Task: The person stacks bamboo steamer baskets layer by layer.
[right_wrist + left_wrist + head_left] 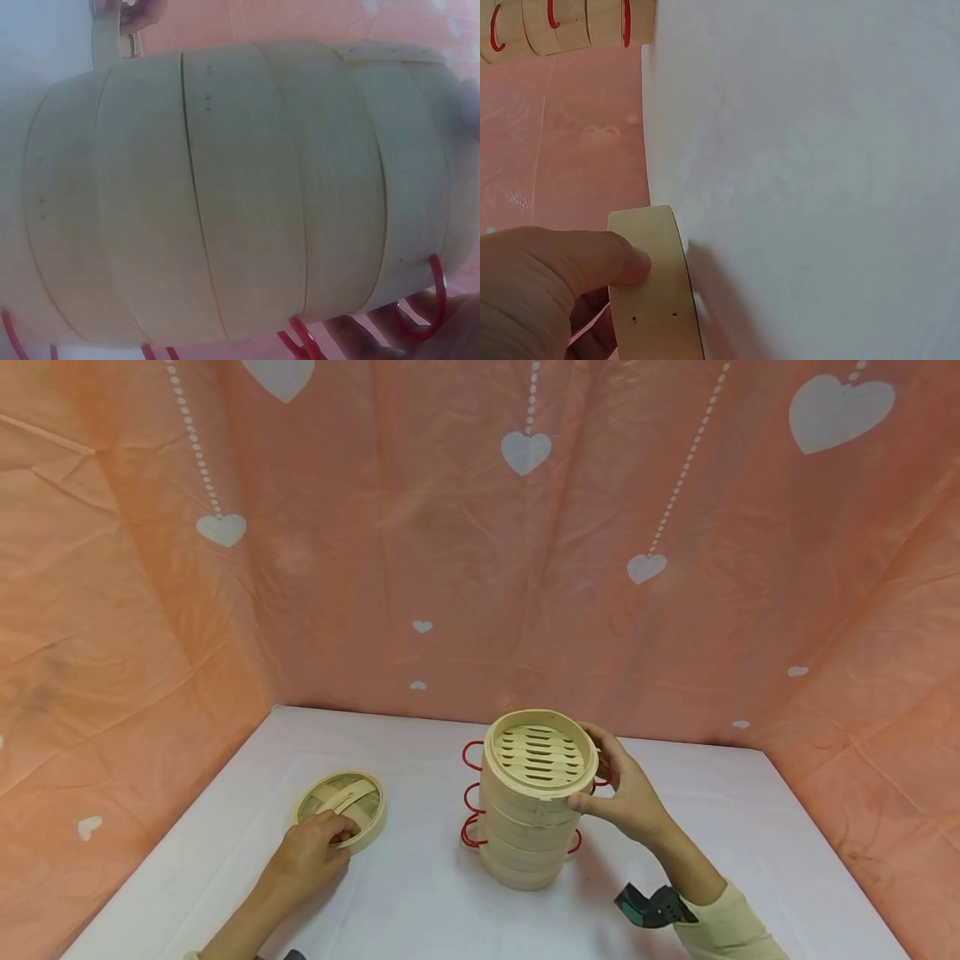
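Observation:
A stack of round bamboo steamer baskets (525, 835) with red loop handles stands upright on the table, its slatted top tier (540, 757) uppermost. My right hand (626, 789) grips that top tier from the right, thumb at the front wall and fingers round the back; in the right wrist view the fingers (367, 334) show beside a red handle (439, 300). To the left lies a bamboo steamer lid (367, 810) with a strap across its top. My left hand (311, 852) pinches its near edge, with the thumb (630, 262) pressed on the outer wall.
A white cloth (420, 893) covers the table. Orange-pink sheeting (450, 552) with white hearts hangs behind and at both sides. A dark band (656, 906) is by my right wrist.

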